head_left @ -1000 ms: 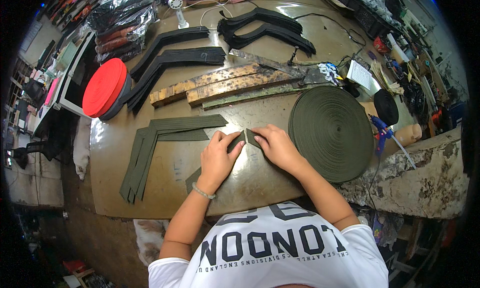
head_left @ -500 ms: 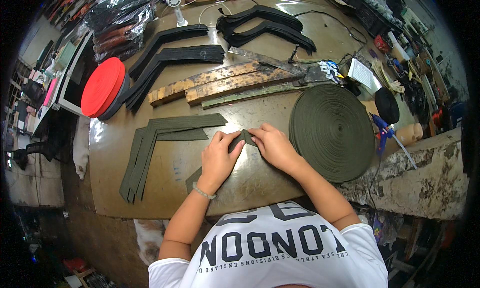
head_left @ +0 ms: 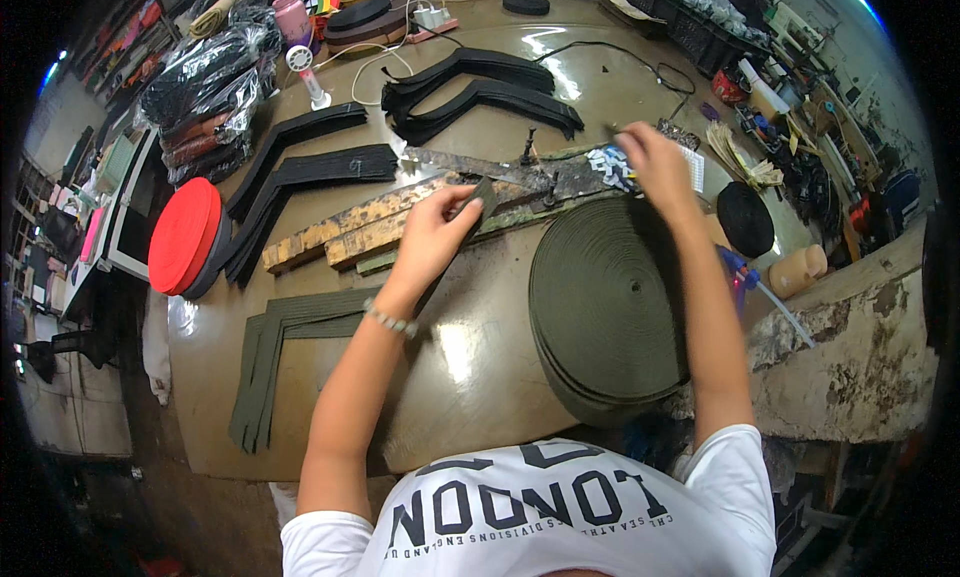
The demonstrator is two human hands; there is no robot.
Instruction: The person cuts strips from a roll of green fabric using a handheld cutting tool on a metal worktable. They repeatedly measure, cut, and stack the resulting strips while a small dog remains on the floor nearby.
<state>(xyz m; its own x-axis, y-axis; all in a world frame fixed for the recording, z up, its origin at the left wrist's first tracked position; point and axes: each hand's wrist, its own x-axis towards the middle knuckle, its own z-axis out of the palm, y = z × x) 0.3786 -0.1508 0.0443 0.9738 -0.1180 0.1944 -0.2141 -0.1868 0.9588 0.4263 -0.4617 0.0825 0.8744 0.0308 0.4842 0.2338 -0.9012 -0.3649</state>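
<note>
My left hand (head_left: pixel 438 239) is raised over the table and pinches an olive-green webbing strip (head_left: pixel 484 199). The strip's end sticks up past the fingertips, while the rest trails down behind my wrist, partly hidden. Farther out on the right, my right hand (head_left: pixel 655 167) is closed beside a small pile of white and blue pieces (head_left: pixel 611 167). A small dark bit shows at its fingertips, too blurred to name. Under my right forearm stands a large olive webbing roll (head_left: pixel 600 297). Bent olive strips (head_left: pixel 262 367) lie stacked to the left of my left forearm.
Long wooden bars (head_left: pixel 350 239) and a metal fixture (head_left: pixel 528 149) lie across the table. Beyond them are bent black strips (head_left: pixel 330 167). A red webbing roll (head_left: pixel 184 237) stands at left; a blue glue gun (head_left: pixel 738 272) and a black roll (head_left: pixel 745 219) are at right.
My hands have come apart. The left has lifted forward with the webbing strip; the right has let go of it and reached out to the far right. The view has shifted too.
</note>
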